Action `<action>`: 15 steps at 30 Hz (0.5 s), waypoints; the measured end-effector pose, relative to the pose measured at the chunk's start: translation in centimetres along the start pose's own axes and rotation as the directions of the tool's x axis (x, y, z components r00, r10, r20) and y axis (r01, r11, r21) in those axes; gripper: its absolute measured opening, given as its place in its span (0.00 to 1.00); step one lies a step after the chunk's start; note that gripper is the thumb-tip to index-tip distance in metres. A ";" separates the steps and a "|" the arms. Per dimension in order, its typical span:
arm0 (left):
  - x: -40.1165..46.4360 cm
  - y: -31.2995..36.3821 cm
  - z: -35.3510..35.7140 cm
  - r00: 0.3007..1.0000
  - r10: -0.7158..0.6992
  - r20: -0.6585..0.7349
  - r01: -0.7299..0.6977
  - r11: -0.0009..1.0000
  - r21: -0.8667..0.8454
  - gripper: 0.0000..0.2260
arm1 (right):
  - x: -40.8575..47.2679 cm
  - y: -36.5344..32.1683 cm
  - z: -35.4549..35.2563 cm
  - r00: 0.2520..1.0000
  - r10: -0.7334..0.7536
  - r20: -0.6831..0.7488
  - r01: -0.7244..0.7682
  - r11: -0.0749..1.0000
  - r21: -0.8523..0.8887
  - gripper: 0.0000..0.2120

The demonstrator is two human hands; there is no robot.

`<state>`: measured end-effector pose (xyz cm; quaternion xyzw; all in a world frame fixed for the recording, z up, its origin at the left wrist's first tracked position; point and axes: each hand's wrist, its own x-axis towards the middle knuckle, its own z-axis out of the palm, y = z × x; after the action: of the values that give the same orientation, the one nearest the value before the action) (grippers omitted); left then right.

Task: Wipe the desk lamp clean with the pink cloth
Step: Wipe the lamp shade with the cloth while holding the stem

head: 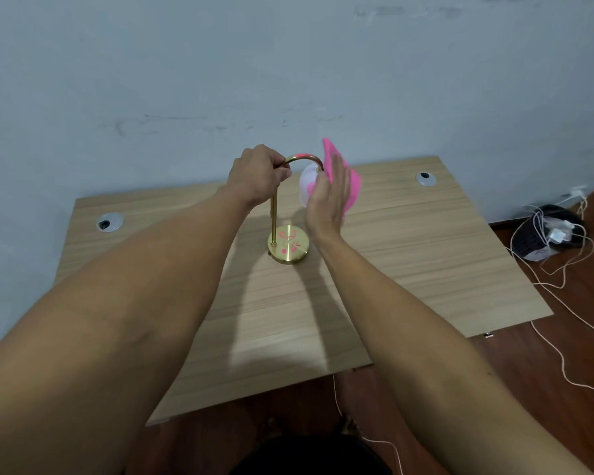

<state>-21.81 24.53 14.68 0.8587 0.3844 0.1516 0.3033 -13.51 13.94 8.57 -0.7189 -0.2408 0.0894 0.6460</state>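
Steadying the desk lamp (275, 214) with my left hand (257, 175), fist closed round the top of the brass stem where the arch begins, so the light frame won't tip or slide while I rub. Lamp stands upright near the middle of the wooden desk (425, 241), round brass base (288, 244) flat on the top; pink marks on base and on the arch, whether reflection or smudge I cannot tell. My right hand (330, 197) is open and flat, fingers together, palm pressing the pink cloth (352, 186) against the far side of the white shade (306, 186) that hangs from the arch's end. Cloth spread behind the palm, one corner sticking up above the fingers; a flat hand covers more of the curve. Judged: shade being wiped now, stem and base likely still to do. Risk: pushing the shade sideways swings it, hence the grip up high. Tangled cables (556, 265) on the floor to my right, well apart.
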 end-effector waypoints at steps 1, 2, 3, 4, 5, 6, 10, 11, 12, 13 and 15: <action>0.0 0.0 0.0 1.000 0.003 -0.001 -0.003 1.000 -0.001 0.06 | -0.6 0.0 0.4 0.999 -0.039 0.006 0.039 0.997 -0.062 0.30; -0.1 0.0 0.0 1.000 0.005 -0.001 -0.005 1.000 -0.002 0.06 | -1.2 0.3 0.5 0.999 -0.035 -0.011 0.034 0.996 -0.078 0.30; -0.1 0.0 0.0 1.000 0.007 -0.002 -0.007 1.000 -0.004 0.06 | -1.4 1.1 0.5 0.999 -0.033 -0.035 0.031 0.997 -0.064 0.31; -0.2 0.1 0.0 1.000 0.007 -0.005 -0.007 1.000 -0.005 0.06 | -1.7 1.8 0.3 0.998 -0.042 -0.048 0.041 0.999 -0.024 0.31; -0.2 0.1 0.0 1.000 0.006 -0.008 -0.006 1.000 -0.003 0.06 | -1.8 2.2 0.0 0.997 -0.030 -0.077 0.032 0.999 0.020 0.32; -0.1 0.2 0.0 1.000 0.006 -0.009 -0.006 1.000 0.001 0.06 | -1.6 2.7 -0.2 0.994 0.008 -0.108 -0.001 0.998 0.066 0.32; -0.2 0.1 -0.1 1.000 0.001 -0.001 -0.001 1.000 -0.002 0.05 | -1.5 1.7 0.1 0.989 0.074 -0.127 -0.066 0.996 0.063 0.33; -0.2 0.1 -0.2 1.000 0.002 0.000 -0.002 1.000 -0.001 0.05 | -1.8 1.5 0.3 0.995 0.008 -0.096 -0.009 1.000 -0.002 0.32; -0.1 0.1 -0.2 1.000 0.007 0.005 -0.007 1.000 0.002 0.05 | -2.1 1.5 0.5 0.997 -0.045 -0.062 0.041 0.997 -0.068 0.31; -0.1 0.1 -0.3 1.000 0.012 0.013 -0.012 1.000 0.006 0.05 | -2.3 1.7 0.5 0.996 -0.078 -0.031 0.074 0.989 -0.126 0.30; -0.1 0.1 -0.3 1.000 0.016 0.021 -0.016 1.000 0.006 0.06 | -2.6 2.6 0.2 0.994 -0.110 -0.009 0.107 0.979 -0.175 0.30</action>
<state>-21.91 24.53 14.98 0.8642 0.3747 0.1437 0.3034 -15.25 12.81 5.54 -0.7594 -0.2804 0.0260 0.5865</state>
